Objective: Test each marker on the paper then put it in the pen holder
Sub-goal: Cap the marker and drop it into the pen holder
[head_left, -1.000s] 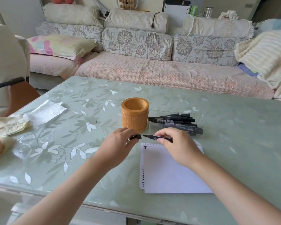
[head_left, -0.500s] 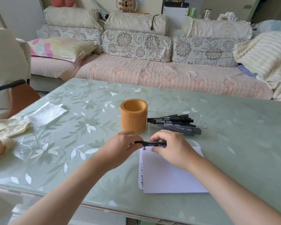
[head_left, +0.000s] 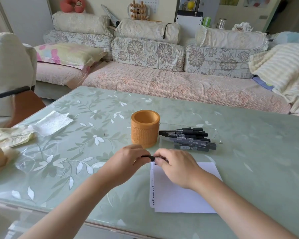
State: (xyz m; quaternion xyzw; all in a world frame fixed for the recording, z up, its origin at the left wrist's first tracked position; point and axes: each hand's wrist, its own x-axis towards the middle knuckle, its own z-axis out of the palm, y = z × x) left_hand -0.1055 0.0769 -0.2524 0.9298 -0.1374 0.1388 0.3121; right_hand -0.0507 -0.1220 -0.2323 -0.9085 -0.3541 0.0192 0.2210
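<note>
Both hands meet over the top left corner of the white paper [head_left: 183, 192]. My left hand [head_left: 126, 164] pinches the cap end of a black marker [head_left: 149, 157]; my right hand [head_left: 176, 167] grips its barrel, mostly hiding it. The cap looks pressed onto the marker. The orange pen holder [head_left: 144, 128] stands upright just beyond the hands and looks empty. Several black markers [head_left: 188, 138] lie in a clear flat tray [head_left: 216, 135] to its right. A small black mark on the paper shows beside my right fingers.
The table [head_left: 248, 152] has a glass top over a green floral cloth. A white tissue [head_left: 53, 122] and crumpled paper [head_left: 12, 137] lie at the left. A chair stands at the left edge, a sofa behind the table.
A second ago the cap and the uncapped marker were apart. The hands have come together and the cap is now on the marker. The view has tilted up slightly.
</note>
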